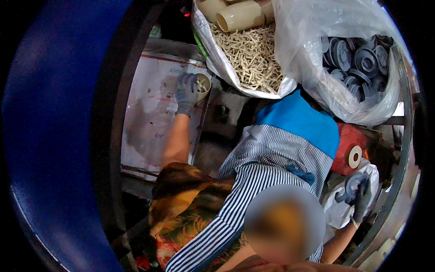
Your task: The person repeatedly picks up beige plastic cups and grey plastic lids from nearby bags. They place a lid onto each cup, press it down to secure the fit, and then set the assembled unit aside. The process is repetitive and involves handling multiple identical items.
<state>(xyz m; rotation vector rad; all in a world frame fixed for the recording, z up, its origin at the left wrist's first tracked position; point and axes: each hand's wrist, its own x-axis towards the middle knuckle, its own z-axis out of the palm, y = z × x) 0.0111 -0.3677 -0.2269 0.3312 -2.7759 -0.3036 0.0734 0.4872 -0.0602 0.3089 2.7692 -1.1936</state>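
At the upper left my left hand [186, 94], in a grey glove, closes around the side of a cream plastic cup [208, 87]. Several short cream sticks show inside the cup, over a white sheet-covered board [152, 109]. Low on the right is my right hand [360, 199], gloved in dark grey. It grips a curved dark grey plastic part [348, 189] above a crumpled white bag [337, 213]. My right fingertips are partly hidden against the dark part.
A white sack [247, 56] of short cream sticks, with larger cream cups [240, 17] on top, stands ahead. To its right a clear plastic bag [301, 41] holds round dark grey lids [366, 61]. A red object [346, 140] with a pale ring sits by my right side. A blue surface [50, 113] fills the left.
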